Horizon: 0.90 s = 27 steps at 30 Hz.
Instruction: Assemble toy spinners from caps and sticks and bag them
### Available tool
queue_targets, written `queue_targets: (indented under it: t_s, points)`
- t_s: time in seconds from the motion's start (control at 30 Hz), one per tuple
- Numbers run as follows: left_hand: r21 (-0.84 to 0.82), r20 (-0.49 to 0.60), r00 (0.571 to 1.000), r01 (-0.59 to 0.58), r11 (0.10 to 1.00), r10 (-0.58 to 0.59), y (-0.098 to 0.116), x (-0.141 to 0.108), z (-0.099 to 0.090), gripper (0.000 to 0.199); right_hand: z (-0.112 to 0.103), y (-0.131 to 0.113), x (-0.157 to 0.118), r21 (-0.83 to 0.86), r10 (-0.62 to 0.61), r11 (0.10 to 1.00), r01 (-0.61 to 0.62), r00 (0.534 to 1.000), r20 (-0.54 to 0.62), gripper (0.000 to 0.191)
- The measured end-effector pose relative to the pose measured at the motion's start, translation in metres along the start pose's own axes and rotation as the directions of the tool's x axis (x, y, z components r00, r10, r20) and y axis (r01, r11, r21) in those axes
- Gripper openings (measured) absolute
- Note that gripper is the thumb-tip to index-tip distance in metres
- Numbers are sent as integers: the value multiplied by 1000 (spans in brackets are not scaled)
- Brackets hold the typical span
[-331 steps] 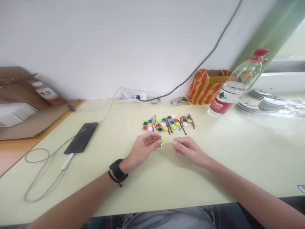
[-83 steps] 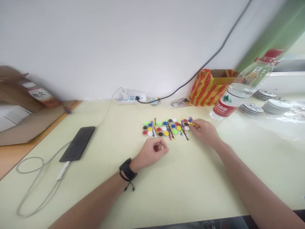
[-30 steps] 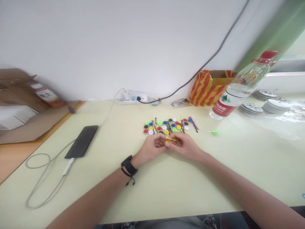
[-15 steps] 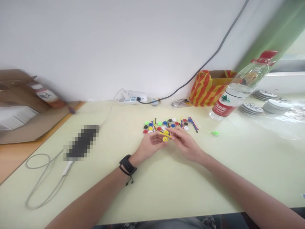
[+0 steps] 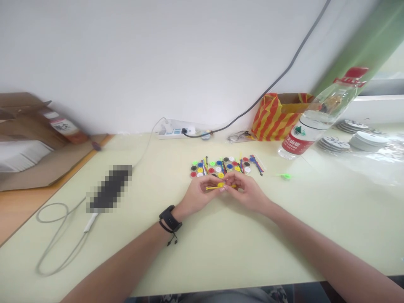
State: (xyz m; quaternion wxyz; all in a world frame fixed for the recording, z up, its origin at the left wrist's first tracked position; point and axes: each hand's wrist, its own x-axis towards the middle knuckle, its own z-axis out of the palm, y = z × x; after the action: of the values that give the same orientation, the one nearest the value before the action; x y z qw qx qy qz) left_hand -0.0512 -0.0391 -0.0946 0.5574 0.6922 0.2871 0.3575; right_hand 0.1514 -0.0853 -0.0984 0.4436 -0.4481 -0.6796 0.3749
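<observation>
Between my two hands is a small yellow disc [image 5: 220, 184] with a thin yellow arrow [image 5: 213, 188] lying across it. My left hand [image 5: 200, 193] closes its fingertips on the disc from the left. From the right, my right hand [image 5: 248, 191] pinches the arrow against the disc, and the arrow's other end shows by its fingers. Just beyond the hands lie rows of small coloured discs [image 5: 211, 170] in red, white, blue, black, green and yellow, with coloured arrows [image 5: 257, 165] among and beside them. My fingers hide part of the nearest row.
A light green piece [image 5: 285, 176] lies to the right. Further back stand a large water bottle [image 5: 296, 141], a striped bag [image 5: 273, 120], stacked round plates [image 5: 334, 144] and a power strip [image 5: 175, 131]. On the left are a pixelated dark object [image 5: 110, 187], a cable and a cardboard box [image 5: 28, 122].
The yellow arrow has come down onto the yellow disc and now lies nearly level across it. My right hand has moved closer to my left, and their fingertips now meet.
</observation>
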Motion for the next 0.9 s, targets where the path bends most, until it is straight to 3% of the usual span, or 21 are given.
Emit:
queue_targets:
  t_s: [0.47, 0.67, 0.9]
  points:
    - [49, -15, 999, 50, 998, -49, -1, -4, 1, 21, -11, -4, 3, 9, 61, 998, -63, 990, 128, 26]
    - [-38, 3, 998, 57, 998, -57, 0, -3, 3, 23, -12, 2, 5, 28, 70, 997, -75, 989, 127, 26]
    - [-204, 48, 992, 125, 971, -118, 1, 0, -3, 26, -14, 0, 7, 27, 36, 999, -38, 998, 49, 24]
